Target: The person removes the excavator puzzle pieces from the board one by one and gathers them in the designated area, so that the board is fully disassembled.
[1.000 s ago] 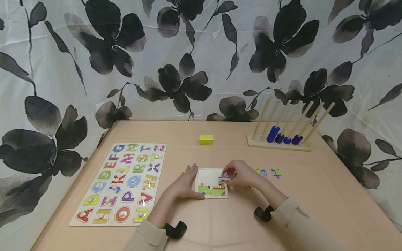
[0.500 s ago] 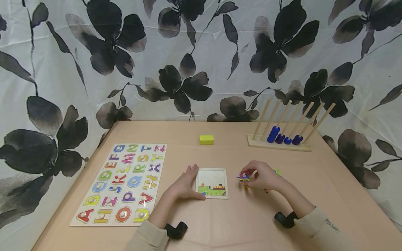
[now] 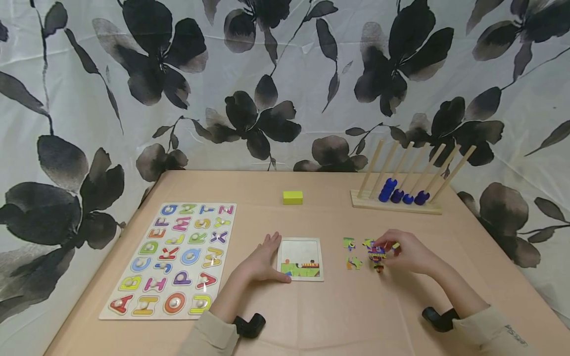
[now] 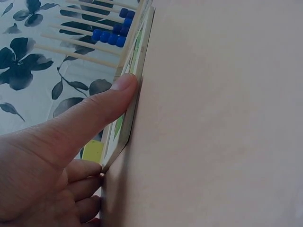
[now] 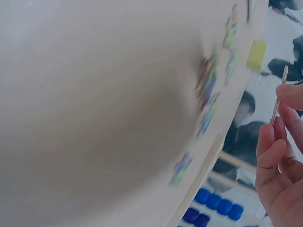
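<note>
My left hand (image 3: 260, 262) rests at the left side of a small white-framed jigsaw puzzle board (image 3: 299, 247). Its thumb (image 4: 124, 84) touches the near edge while the other fingers extend along the side. Green and red picture pieces (image 3: 307, 270) fill the board's lower part; its upper part is bare white. Right of the board, my right hand (image 3: 407, 252) pinches a colourful jigsaw piece (image 5: 285, 74), seen edge-on in the right wrist view. Under and beside that hand lie several loose jigsaw pieces (image 3: 354, 263), some partly hidden by it.
An alphabet peg puzzle board (image 3: 166, 264) lies at the left. A yellow block (image 3: 292, 198) sits near the back edge. At the back right stands a wooden rack (image 3: 396, 205) with upright rods and blue beads (image 3: 387, 190). A floral cloth hangs behind the table.
My right hand has moved right, away from over the puzzle board to above the loose pieces, still pinching the jigsaw piece. My left hand has stayed at the board.
</note>
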The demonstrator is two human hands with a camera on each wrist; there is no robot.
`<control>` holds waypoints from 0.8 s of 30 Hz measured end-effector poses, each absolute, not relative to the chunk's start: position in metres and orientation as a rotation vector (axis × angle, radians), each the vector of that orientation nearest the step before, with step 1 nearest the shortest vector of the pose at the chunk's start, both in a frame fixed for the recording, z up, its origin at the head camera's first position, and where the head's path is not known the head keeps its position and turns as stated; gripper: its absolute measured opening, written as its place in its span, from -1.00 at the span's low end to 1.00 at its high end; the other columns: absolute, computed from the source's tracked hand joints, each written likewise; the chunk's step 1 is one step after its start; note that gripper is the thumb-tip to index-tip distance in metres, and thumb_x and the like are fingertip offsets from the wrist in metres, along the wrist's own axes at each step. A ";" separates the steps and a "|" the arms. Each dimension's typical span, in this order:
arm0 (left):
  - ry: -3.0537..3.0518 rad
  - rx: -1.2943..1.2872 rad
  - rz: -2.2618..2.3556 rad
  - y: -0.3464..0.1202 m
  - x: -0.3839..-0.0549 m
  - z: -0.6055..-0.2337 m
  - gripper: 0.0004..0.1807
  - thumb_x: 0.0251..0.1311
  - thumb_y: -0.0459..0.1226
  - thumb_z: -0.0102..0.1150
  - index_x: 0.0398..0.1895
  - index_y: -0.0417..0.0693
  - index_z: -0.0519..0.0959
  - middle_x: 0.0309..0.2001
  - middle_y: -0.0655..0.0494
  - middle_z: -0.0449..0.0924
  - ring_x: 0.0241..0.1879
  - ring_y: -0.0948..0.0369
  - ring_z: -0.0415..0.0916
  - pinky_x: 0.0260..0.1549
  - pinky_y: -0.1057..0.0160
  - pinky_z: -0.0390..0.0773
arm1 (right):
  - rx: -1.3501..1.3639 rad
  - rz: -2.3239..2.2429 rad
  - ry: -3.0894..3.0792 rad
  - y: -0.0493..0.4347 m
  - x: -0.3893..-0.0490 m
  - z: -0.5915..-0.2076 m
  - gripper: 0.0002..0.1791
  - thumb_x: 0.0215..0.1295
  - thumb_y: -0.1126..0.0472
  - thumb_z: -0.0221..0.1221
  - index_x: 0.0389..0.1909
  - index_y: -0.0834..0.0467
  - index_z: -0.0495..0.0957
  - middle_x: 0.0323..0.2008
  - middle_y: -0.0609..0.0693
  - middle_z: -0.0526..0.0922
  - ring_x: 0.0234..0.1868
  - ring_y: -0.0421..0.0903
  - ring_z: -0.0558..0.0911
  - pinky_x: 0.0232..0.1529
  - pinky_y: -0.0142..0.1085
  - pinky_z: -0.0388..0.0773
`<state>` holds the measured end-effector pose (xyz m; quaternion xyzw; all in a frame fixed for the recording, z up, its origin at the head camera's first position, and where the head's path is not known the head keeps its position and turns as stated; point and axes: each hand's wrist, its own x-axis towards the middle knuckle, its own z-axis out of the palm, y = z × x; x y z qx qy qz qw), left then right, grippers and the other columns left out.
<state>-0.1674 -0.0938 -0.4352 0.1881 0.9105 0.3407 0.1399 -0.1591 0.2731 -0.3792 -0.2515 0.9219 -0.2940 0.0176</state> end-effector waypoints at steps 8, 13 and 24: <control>2.633 0.549 0.983 -0.094 -0.168 -0.435 0.23 -0.34 -0.03 0.51 0.37 -0.34 -0.01 0.40 -0.18 -0.11 0.39 -0.07 -0.28 0.31 -0.06 -0.13 | -0.712 -0.882 2.888 0.302 -0.158 -0.389 -0.65 -0.22 0.45 0.34 -0.29 0.21 0.59 -0.42 -0.09 0.50 -0.40 -0.10 0.49 -0.51 -0.40 0.48; 2.634 0.541 0.977 -0.094 -0.168 -0.435 0.23 -0.34 -0.03 0.51 0.37 -0.32 -0.01 0.41 -0.16 -0.11 0.39 -0.07 -0.28 0.31 -0.06 -0.13 | -0.606 -0.874 2.846 0.311 -0.158 -0.394 -0.63 -0.23 0.46 0.33 -0.26 0.24 0.59 -0.41 -0.05 0.49 -0.39 -0.09 0.49 -0.49 -0.39 0.49; 2.633 0.549 0.980 -0.093 -0.168 -0.435 0.22 -0.33 -0.03 0.51 0.37 -0.33 -0.01 0.40 -0.17 -0.11 0.39 -0.07 -0.28 0.31 -0.06 -0.13 | -0.522 -0.836 2.763 0.315 -0.159 -0.399 -0.62 -0.28 0.48 0.29 -0.28 0.30 0.59 -0.39 -0.01 0.50 -0.39 -0.08 0.46 -0.54 -0.40 0.43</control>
